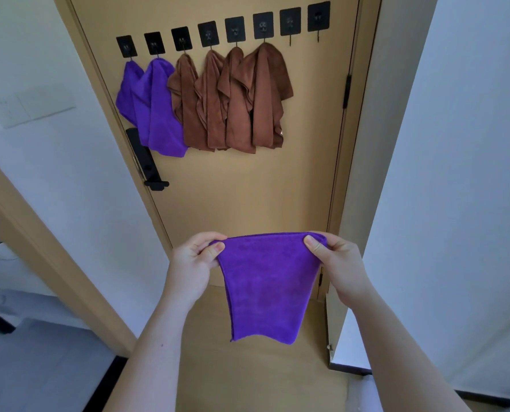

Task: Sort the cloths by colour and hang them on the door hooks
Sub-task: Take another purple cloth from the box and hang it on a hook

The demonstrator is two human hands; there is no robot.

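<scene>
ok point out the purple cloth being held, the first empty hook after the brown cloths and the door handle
held purple cloth [265, 286], head view, middle of its hanging face
first empty hook [290, 21], head view, its black backing plate
door handle [157, 184], head view, the black lever

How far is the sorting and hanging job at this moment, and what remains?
Done: two purple cloths hang on the two leftmost hooks and four brown cloths on the next four. In hand: the left hand and right hand pinch the top corners of a third purple cloth, spread out. Left: hanging it; only the two rightmost hooks are free, beyond the brown group.
</scene>
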